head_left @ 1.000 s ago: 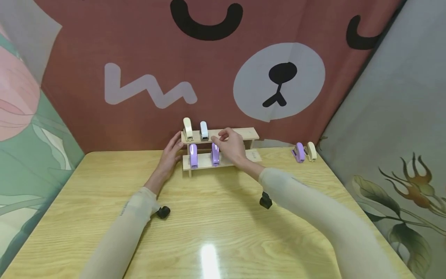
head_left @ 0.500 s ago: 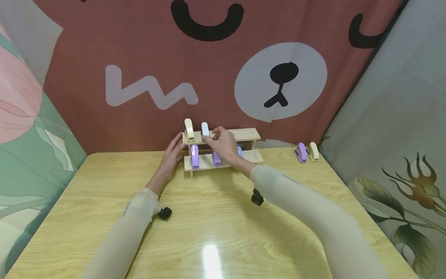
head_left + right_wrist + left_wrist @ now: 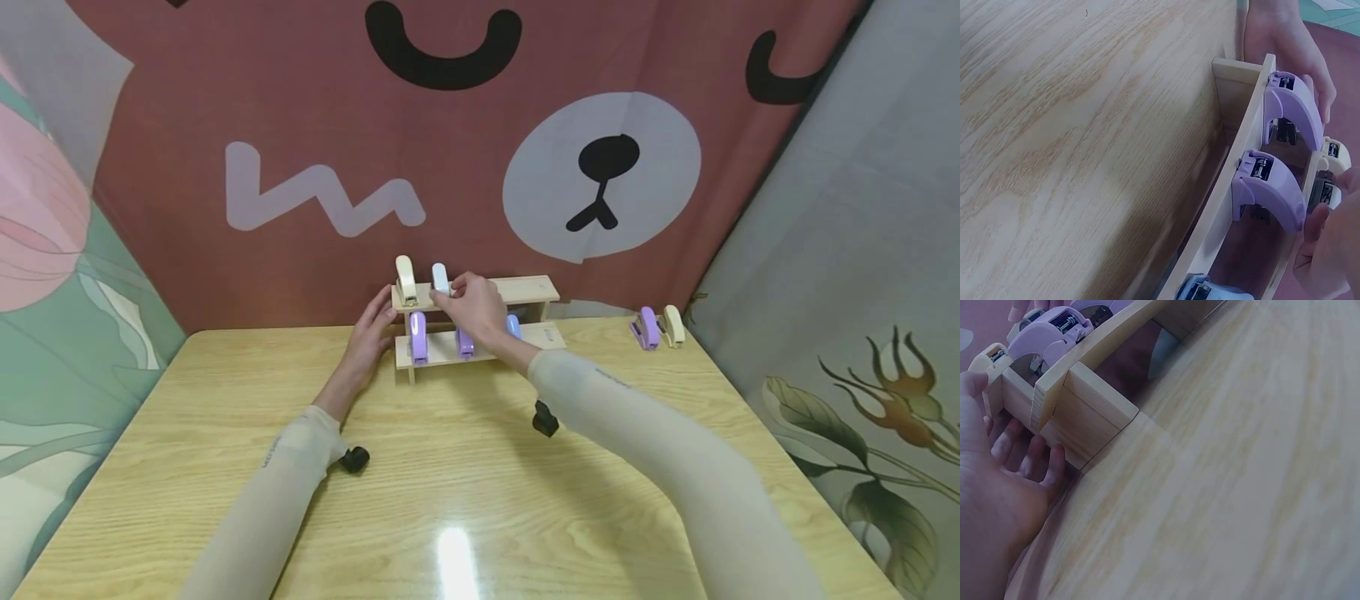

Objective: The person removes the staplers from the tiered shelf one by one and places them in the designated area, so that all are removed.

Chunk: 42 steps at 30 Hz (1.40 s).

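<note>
A two-tier wooden stand stands at the back of the table with small staplers on it. My right hand pinches a white stapler on the upper tier, beside a cream stapler at its left end. The lower tier holds two purple staplers, a left purple stapler and a middle purple stapler, plus a blue stapler, mostly hidden by my right hand in the head view. My left hand rests against the stand's left end, its fingers along the side.
Another purple stapler and a cream stapler sit side by side at the table's back right corner. The wooden table reaches back to a printed curtain. A grey cloth hangs along the right side.
My right hand has moved left along the upper tier to the white stapler and holds it. This uncovered the blue stapler partly. My left hand stays at the stand's end.
</note>
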Tool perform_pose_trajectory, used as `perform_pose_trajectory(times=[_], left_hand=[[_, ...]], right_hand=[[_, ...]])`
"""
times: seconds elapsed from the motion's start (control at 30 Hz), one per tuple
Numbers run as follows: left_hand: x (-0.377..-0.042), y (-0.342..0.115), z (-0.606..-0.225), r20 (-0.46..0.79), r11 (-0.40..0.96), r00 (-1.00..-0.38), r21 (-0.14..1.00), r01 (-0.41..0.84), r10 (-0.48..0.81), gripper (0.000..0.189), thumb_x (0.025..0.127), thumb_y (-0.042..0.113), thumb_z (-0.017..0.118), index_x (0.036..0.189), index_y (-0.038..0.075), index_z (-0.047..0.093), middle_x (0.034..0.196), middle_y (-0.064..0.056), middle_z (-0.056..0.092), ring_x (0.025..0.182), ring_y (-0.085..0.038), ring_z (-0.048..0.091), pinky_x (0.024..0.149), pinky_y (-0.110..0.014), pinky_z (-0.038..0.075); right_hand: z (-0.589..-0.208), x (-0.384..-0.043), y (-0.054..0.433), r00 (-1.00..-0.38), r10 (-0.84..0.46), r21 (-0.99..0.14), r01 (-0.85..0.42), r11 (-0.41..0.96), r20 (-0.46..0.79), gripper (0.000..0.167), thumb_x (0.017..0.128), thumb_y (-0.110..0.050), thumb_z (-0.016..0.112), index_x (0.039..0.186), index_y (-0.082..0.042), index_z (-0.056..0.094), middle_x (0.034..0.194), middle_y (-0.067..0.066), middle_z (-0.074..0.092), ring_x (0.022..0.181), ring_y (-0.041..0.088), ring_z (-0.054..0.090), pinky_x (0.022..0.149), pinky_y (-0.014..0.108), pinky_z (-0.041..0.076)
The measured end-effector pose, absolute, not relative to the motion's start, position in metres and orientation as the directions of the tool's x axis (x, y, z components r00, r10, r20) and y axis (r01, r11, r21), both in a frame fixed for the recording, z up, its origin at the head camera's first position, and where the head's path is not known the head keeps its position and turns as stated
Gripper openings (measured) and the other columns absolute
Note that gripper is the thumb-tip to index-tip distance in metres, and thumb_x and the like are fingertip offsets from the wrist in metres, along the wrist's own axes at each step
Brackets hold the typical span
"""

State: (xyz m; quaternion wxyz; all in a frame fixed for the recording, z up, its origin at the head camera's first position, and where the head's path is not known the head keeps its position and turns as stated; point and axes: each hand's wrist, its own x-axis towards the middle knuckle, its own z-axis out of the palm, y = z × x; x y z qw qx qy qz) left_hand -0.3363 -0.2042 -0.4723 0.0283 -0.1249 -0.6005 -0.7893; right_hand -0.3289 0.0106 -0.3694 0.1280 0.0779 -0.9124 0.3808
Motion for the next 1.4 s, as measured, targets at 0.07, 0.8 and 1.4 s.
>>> perform_pose_trajectory(times=[0.07, 0.8, 1.4], left_hand=[[-0.335, -0.204, -0.472, 0.229, -0.279, -0.967, 0.941, 0.191, 0.109, 0.060, 0.107, 0.031, 0.055, 0.162, 0.028, 0.031, 0.162, -0.007, 0.034, 0.139, -0.024, 0.039, 0.111, -0.059, 0.030], [-0.338, -0.205, -0.473, 0.232, -0.273, -0.967, 0.941, 0.197, 0.101, 0.061, 0.106, 0.032, 0.057, 0.162, 0.028, 0.032, 0.162, -0.010, 0.032, 0.140, -0.028, 0.038, 0.112, -0.058, 0.030], [-0.335, -0.204, -0.473, 0.242, -0.295, -0.965, 0.934, 0.202, 0.106, 0.060, 0.108, 0.028, 0.054, 0.162, 0.026, 0.030, 0.163, -0.010, 0.031, 0.140, -0.028, 0.037, 0.112, -0.059, 0.029]], right_hand=[[-0.370, -0.329, 0.009, -0.958, -0.045, -0.660, -0.230, 0.716, 0.285, 0.048, 0.088, -0.054, 0.075, 0.111, -0.013, 0.071, 0.091, -0.007, 0.067, 0.074, 0.011, 0.062, 0.063, 0.031, 0.050], [-0.370, -0.333, 0.003, -0.939, -0.049, -0.626, -0.265, 0.733, 0.340, 0.030, 0.086, -0.040, 0.076, 0.096, -0.013, 0.067, 0.080, -0.002, 0.065, 0.066, 0.014, 0.059, 0.056, 0.032, 0.047], [-0.363, -0.330, 0.017, -0.920, 0.008, -0.655, -0.273, 0.705, 0.391, 0.027, 0.085, -0.038, 0.075, 0.091, -0.013, 0.067, 0.080, -0.001, 0.066, 0.068, 0.019, 0.060, 0.057, 0.036, 0.048]])
